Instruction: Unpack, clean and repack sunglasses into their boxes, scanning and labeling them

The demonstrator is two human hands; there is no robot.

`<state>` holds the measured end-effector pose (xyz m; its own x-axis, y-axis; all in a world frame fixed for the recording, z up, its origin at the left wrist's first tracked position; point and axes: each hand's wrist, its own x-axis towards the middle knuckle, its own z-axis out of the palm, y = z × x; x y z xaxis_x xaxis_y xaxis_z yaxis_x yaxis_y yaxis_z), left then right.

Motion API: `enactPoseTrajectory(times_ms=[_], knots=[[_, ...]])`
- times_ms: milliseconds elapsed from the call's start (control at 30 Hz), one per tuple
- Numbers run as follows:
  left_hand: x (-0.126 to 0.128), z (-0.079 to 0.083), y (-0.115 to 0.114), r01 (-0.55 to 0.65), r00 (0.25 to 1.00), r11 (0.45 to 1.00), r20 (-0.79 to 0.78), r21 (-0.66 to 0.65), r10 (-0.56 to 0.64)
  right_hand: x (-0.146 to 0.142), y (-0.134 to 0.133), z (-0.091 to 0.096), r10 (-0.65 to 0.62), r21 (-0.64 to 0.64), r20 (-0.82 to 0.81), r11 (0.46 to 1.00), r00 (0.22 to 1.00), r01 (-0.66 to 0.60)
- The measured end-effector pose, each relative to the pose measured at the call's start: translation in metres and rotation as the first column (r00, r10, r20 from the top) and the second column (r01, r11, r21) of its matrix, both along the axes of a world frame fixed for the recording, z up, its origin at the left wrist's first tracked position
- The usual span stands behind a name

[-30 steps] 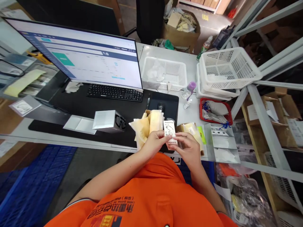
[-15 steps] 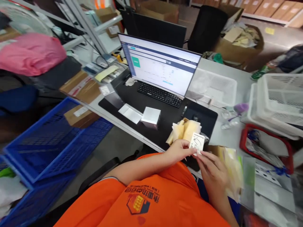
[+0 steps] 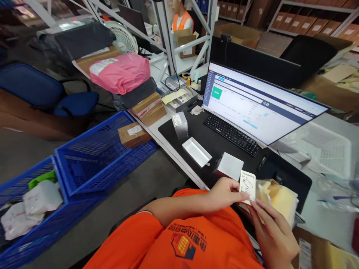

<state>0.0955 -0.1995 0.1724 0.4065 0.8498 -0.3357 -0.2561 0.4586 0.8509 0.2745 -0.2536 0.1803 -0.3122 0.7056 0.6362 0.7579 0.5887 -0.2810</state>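
Note:
A small white card with a "Warning" label (image 3: 248,185) is held upright near my chest, above the desk's front edge. My left hand (image 3: 226,192) pinches its left side. My right hand (image 3: 273,231) touches its lower right corner with the fingertips. Just behind the card lies a pile of yellowish padded bags (image 3: 280,200) on the black desk mat (image 3: 196,130). A white box (image 3: 230,166) sits next to my left hand, with an open white lid (image 3: 196,151) further left.
A monitor (image 3: 260,104) and keyboard (image 3: 231,134) stand on the desk. Blue wire baskets (image 3: 92,157) sit on the floor at left, with a cardboard parcel (image 3: 134,134). Pink and grey parcels (image 3: 120,73) are stacked beyond. A person in an orange vest (image 3: 182,18) is far back.
My head has turned left, so the desk's right side has slid out of view and the blue baskets and parcels show. Both hands have kept hold of the card.

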Motion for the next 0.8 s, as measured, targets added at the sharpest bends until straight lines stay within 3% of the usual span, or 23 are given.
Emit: enactPoseTrajectory(times_ms=[300, 400, 500, 600, 700, 800], knots=[[-0.091, -0.002, 0.039, -0.048, 0.999, 0.998, -0.009, -0.027, 0.048, -0.075, 0.037, -0.01, 0.087, -0.001, 0.044, 0.996, 0.995, -0.087], [-0.101, -0.005, 0.048, -0.014, 1.0, 0.998, 0.017, -0.063, 0.015, -0.089, 0.038, -0.013, 0.045, -0.074, 0.0, 0.996, 0.999, -0.045], [-0.103, -0.01, 0.058, -0.044, 0.999, 0.995, 0.007, -0.086, 0.044, -0.099, 0.036, -0.006, -0.025, -0.118, -0.025, 0.993, 0.999, 0.022], [-0.106, -0.021, 0.073, -0.121, 0.992, 0.989, -0.03, -0.087, 0.118, -0.104, 0.033, 0.012, 0.024, -0.252, -0.133, 0.966, 0.991, -0.057], [-0.119, -0.04, 0.091, -0.207, 0.976, 0.975, -0.078, -0.082, 0.201, -0.102, 0.03, 0.024, -0.074, -0.371, -0.43, 0.923, 0.9, -0.102], [-0.137, -0.061, 0.107, -0.293, 0.952, 0.954, -0.116, -0.069, 0.284, -0.09, 0.034, 0.02, -0.348, -0.442, -0.645, 0.896, 0.68, 0.039]])
